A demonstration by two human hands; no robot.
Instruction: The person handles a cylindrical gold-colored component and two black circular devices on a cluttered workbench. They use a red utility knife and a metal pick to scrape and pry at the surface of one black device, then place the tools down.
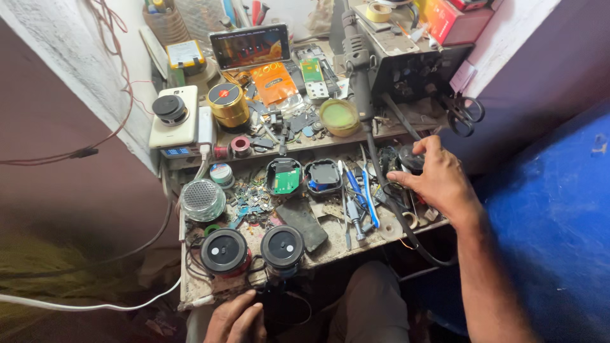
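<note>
the right hand (438, 181) reaches in among a tangle of thin black wires (387, 190) at the right end of the cluttered wooden table (330, 251), fingers loosely curled, thumb stretched left, fingertips on a small round black part (410, 159); whether it actually grips that part i cannot tell. a snagged wire could drag the blue-handled tweezers (365, 200) off the edge, or tug the black hot-air wand (362, 76) standing just behind (its thick cable runs right under the wrist). the left hand (236, 321) rests low at the table's front edge, half closed and holding nothing visible, just below the two round black speakers (254, 249).
</note>
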